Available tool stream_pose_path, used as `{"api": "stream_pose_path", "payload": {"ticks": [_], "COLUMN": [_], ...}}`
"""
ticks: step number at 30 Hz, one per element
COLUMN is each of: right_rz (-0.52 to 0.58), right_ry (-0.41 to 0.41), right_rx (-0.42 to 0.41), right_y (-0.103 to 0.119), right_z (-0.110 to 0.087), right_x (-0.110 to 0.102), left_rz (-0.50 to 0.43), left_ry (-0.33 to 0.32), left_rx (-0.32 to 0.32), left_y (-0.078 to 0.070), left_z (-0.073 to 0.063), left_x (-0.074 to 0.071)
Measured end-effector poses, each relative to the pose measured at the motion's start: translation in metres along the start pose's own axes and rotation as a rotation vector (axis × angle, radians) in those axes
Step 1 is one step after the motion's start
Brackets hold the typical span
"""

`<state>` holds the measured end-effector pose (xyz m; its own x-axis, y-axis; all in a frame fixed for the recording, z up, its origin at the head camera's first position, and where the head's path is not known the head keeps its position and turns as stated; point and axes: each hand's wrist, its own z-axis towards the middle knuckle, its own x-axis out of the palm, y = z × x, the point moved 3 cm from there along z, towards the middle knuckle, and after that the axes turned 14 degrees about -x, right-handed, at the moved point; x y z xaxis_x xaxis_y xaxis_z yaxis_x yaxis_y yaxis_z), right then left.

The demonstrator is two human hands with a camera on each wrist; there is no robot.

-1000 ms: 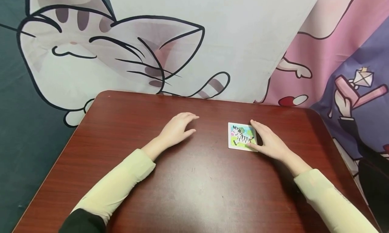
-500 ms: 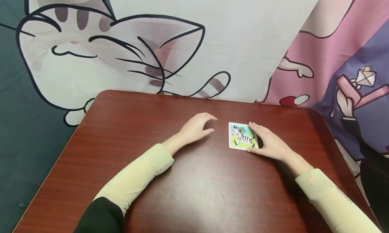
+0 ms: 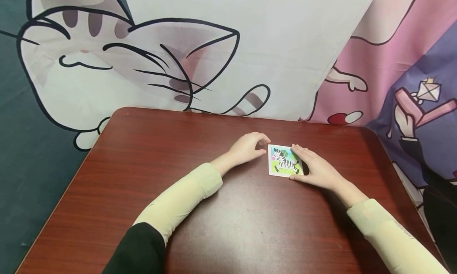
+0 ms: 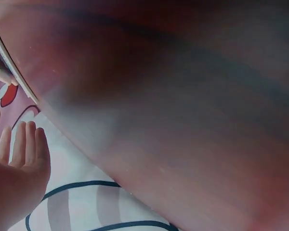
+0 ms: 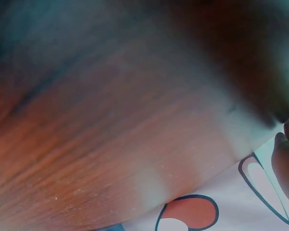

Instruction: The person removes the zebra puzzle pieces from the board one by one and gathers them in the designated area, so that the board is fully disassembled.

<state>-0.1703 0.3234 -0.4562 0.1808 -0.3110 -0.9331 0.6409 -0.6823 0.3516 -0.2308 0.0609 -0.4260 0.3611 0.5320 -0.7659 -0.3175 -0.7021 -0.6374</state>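
Note:
A small flat square zebra picture card [image 3: 283, 159] with a white border lies on the brown table in the head view. At its right side, my right hand [image 3: 317, 167] holds it, with the thumb at the near edge and the fingers at the far edge. Just left of the card is my left hand [image 3: 248, 147], fingers loosely bent, thumb apart, holding nothing. In the left wrist view, the left hand [image 4: 24, 168] shows near the card's thin edge [image 4: 12, 62]. Only part of the right hand [image 5: 288, 161] appears in the right wrist view.
The dark red-brown wooden table [image 3: 228, 226] has rounded far corners. Behind it hangs a cloth backdrop [image 3: 285, 47] printed with a cartoon cat, close to the table's far edge. Pink and purple printed cloth [image 3: 385, 59] hangs at the right.
My left hand has moved right across the table to the card's left side. The right thumb has slid from the card's face to its near edge. The card has hardly moved.

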Motion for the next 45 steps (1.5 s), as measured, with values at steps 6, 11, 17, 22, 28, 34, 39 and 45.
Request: {"api": "stream_pose_path", "payload": {"ticks": [6,11,17,22,28,34,39,45], "right_rz": [-0.002,-0.018,-0.024,-0.032,-0.028,-0.028,-0.027,-0.021], "right_ry": [-0.003,-0.014,-0.021,-0.035,-0.031,-0.03,-0.028,-0.006], "right_rx": [-0.001,-0.019,-0.032,-0.041,-0.041,-0.043,-0.048,-0.055], "right_y": [0.0,0.001,0.001,0.0,-0.001,-0.001,-0.001,-0.002], "right_z": [-0.001,0.0,0.001,0.0,0.001,0.001,0.001,0.001], "right_x": [0.0,-0.001,-0.001,-0.001,0.001,0.001,0.0,-0.005], "left_rz": [0.014,0.02,0.094,0.21,0.278,0.31,0.303,0.291], "left_ry": [0.02,0.03,0.048,0.045,0.039,0.05,0.058,0.076], "left_rx": [-0.026,-0.037,-0.032,-0.004,0.024,0.051,0.047,0.032], "left_y": [-0.008,-0.01,-0.011,-0.014,-0.015,-0.016,-0.016,-0.017], "left_z": [0.014,0.026,0.036,0.042,0.044,0.045,0.045,0.044], "left_x": [0.007,0.013,0.021,0.026,0.029,0.033,0.036,0.036]}}
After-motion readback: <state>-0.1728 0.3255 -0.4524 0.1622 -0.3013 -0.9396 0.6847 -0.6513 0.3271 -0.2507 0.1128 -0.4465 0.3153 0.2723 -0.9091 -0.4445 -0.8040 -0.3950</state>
